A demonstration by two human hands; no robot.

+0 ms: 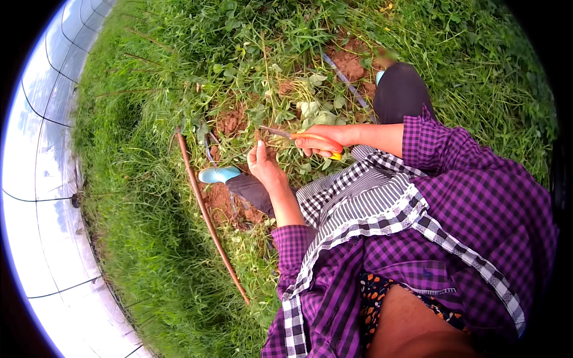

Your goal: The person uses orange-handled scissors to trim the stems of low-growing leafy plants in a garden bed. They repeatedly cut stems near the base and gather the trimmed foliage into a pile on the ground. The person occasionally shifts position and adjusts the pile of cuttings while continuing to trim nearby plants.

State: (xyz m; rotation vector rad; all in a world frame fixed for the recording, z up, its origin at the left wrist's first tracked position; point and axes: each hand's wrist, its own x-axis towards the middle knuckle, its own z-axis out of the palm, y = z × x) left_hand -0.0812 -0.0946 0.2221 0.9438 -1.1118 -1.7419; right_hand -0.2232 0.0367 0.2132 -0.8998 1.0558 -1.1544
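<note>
My right hand [317, 139] grips a pair of scissors [317, 138] with orange and yellow handles. Their metal blades [275, 131] point left, just above the fingertips of my left hand [265, 164]. Thumb and fingers of that left hand are pinched together on a plant stem with a brownish end [258, 134]; how far the stem runs is hard to tell among the greenery. Beneath both hands lie tangled green vines and wilted pale leaves [318, 114] on reddish soil [230, 121].
A brown rod [210, 219] lies along the left of my light-blue boot [219, 174]. A drip-irrigation tape [344, 80] crosses the soil near my other knee [400, 91]. Tall grass [147, 215] stands on both sides, and translucent plastic sheeting [49, 179] curves along the far left.
</note>
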